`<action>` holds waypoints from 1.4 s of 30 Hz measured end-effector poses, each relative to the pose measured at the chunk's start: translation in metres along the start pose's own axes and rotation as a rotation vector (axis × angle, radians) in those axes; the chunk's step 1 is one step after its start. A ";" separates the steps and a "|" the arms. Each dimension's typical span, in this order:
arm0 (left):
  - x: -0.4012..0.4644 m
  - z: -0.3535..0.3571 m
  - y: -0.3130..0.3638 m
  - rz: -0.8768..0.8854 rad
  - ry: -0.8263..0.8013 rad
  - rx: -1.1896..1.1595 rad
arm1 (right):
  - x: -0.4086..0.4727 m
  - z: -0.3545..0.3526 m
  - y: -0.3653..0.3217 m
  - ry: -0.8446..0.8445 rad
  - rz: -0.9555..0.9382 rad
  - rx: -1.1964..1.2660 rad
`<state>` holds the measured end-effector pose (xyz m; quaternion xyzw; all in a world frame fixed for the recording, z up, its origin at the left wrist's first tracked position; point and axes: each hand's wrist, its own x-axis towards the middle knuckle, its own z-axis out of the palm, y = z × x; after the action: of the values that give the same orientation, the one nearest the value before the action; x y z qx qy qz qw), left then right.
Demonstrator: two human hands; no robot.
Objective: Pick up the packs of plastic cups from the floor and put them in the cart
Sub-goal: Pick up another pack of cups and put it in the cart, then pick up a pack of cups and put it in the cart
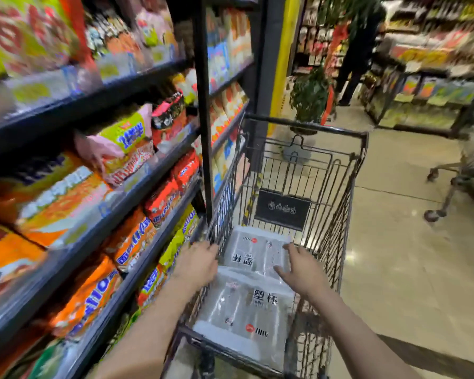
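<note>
Clear plastic-wrapped packs of plastic cups [246, 302] lay inside the black wire shopping cart [348, 203], likely light, slippery and crushable, best held by their ends, with the left hand [196, 265] and right hand [303, 269] spread, gripping nothing.

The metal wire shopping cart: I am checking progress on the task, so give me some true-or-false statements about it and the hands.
1. Two clear plastic packs of cups, the near pack and the far pack, lie in the metal wire shopping cart. True.
2. The left hand lifts a pack off the floor. False: it is at the cart's left wall.
3. The right hand is over the far pack with straight fingers. True.
4. The cart stands to the left of the snack shelves. False: the shelves are on its left.
</note>
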<state>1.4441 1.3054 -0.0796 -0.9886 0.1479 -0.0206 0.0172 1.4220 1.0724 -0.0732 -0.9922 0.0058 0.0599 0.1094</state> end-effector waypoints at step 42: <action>-0.784 -0.177 0.350 -1.877 0.007 0.373 | -0.593 -0.023 -0.201 -0.117 -2.026 -0.105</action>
<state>0.5843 1.1956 0.0551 -0.6854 -0.7105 -0.0520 0.1506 0.8411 1.2629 0.0640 -0.5294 -0.8458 -0.0123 0.0653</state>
